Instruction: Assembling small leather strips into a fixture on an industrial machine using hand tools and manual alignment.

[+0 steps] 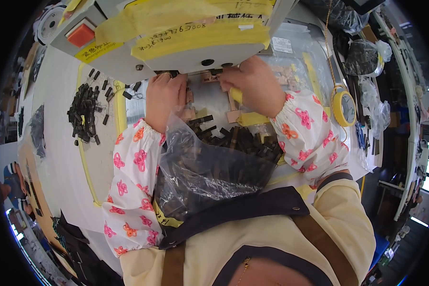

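My left hand [165, 97] is raised to the lower front of a grey machine [207, 62], its fingers bent together. My right hand [256, 86] mirrors it a short way to the right, fingers pinched under the same edge. Whatever small parts the fingertips hold are hidden. A bit of yellow material [236, 95] shows at the right hand's fingers. Between the hands, small tan blocks [233, 116] lie on a metal plate. Nearer me, a clear plastic bag [209, 174] full of small dark blocks gapes open, and some dark blocks [231, 139] lie at its mouth.
On the left of the table lies a pile of small black parts with thin wires [85, 112]. A red button [81, 35] sits on the machine's left side. To the right are a yellow tape roll [344, 108], a hanging cord [329, 43] and bagged items [364, 58].
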The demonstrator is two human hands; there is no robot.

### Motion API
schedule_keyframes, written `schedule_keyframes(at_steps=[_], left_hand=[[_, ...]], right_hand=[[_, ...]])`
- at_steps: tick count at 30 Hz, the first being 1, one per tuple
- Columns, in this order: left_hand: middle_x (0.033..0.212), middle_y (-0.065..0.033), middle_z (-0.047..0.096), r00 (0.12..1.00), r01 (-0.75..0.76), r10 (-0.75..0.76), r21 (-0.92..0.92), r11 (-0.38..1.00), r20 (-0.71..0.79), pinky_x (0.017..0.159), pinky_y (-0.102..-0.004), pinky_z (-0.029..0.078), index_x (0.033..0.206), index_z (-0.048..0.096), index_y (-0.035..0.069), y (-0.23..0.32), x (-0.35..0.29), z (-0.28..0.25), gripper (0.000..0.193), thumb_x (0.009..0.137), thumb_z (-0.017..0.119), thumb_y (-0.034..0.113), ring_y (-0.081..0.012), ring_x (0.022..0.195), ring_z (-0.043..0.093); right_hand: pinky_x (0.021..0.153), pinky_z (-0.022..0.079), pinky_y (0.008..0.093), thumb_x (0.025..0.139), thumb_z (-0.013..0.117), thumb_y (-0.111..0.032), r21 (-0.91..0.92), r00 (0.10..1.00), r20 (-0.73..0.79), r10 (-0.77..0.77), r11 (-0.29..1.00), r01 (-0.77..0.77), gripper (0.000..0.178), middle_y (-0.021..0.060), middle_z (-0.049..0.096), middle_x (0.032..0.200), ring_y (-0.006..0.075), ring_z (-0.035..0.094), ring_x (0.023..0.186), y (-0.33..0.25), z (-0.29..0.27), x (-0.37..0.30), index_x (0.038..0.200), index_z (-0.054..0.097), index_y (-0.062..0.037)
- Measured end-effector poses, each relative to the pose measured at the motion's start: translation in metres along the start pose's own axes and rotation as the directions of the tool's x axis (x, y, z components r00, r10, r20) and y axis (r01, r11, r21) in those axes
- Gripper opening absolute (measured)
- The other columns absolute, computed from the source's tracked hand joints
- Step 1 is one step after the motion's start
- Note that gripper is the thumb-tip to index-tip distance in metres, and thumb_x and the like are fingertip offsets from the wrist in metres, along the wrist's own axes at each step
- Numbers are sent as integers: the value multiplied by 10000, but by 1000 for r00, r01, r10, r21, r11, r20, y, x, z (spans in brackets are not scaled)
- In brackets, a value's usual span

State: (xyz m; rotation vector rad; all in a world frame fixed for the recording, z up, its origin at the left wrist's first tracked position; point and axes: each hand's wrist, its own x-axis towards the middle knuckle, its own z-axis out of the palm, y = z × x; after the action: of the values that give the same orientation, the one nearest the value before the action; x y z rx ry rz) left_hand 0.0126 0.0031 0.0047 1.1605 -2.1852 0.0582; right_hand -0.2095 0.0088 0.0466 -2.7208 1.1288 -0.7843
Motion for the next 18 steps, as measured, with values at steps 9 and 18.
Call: schedule_keyframes(at_steps=[9, 18], left_hand=[[706, -94, 595, 971, 179, -194, 108, 978, 142, 668, -348, 371, 947, 581, 84, -13, -18, -46, 164, 805, 519, 32, -271, 672, 557], [810, -102, 608, 998, -17, 14, 56, 998, 58, 771, -397, 390, 918, 623, 65, 9, 4, -16, 143, 798, 551, 87, -296, 813, 551]], right_hand=[[651, 459, 327, 665, 576, -82, 96, 952, 150, -265, 963, 253, 137, 62, 523, 801, 219, 549, 778, -43, 22, -17, 792, 553, -34], [645, 471, 348, 676, 608, -79, 123, 974, 169, -150, 984, 130, 139, 95, 574, 785, 246, 585, 769, -21, -16, -8, 797, 567, -23]])
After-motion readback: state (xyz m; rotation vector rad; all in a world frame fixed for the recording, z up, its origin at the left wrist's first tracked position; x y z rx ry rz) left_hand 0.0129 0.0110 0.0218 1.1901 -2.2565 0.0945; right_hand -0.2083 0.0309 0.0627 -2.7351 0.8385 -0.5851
